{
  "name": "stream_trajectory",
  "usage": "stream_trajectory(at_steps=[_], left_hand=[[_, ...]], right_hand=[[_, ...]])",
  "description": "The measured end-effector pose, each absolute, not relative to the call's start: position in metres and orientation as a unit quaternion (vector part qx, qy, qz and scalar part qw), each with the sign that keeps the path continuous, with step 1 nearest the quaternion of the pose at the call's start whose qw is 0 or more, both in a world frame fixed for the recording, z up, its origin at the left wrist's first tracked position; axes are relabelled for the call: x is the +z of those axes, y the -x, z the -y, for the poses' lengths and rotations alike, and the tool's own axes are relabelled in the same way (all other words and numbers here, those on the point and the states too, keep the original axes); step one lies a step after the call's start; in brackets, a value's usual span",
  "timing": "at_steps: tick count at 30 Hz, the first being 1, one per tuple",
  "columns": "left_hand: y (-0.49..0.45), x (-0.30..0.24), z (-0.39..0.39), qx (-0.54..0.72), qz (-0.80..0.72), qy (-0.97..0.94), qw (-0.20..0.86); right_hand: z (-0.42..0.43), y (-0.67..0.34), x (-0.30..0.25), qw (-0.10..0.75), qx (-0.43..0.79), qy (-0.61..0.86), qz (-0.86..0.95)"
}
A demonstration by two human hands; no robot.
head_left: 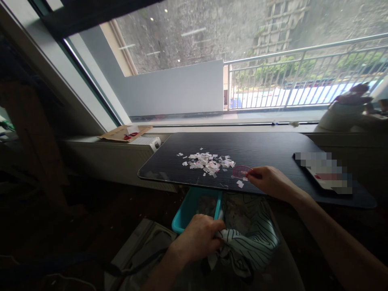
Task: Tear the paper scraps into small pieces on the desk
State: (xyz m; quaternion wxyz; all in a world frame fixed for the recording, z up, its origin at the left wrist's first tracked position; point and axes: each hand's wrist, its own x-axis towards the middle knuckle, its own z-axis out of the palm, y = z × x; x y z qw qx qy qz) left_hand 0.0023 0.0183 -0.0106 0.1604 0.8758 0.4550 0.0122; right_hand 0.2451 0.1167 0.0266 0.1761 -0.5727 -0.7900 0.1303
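A heap of small white paper scraps lies on a dark wood-grain table. My right hand pinches a thin, see-through pink curved piece, which looks like a protractor. It rests at the heap's right side, among a few stray scraps. Below the table's front edge, my left hand is closed on the gathered edge of a white cloth bag with black wavy lines. That hand is also right against a turquoise bin; whether it grips the bin's rim too is hidden.
A dark-edged device, partly blurred out, lies on the table's right. To the left, a radiator carries brown cardboard and red-handled scissors. Behind the table runs a window sill with a pale rounded object.
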Motion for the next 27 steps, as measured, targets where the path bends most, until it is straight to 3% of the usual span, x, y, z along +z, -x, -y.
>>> stream_trajectory(at_steps=[16,23,27], left_hand=[[-0.011,-0.001,-0.024,0.020,-0.432,-0.883,0.184],[-0.015,0.003,-0.026,0.006,-0.430,-0.883,0.188],[-0.015,0.003,-0.025,0.014,-0.432,-0.881,0.192]], right_hand=[[-0.105,-0.283,0.014,0.214,0.133,0.590,0.767],[-0.094,-0.294,0.010,0.225,0.235,0.543,0.775],[-0.090,-0.294,0.012,0.210,0.212,0.556,0.776]])
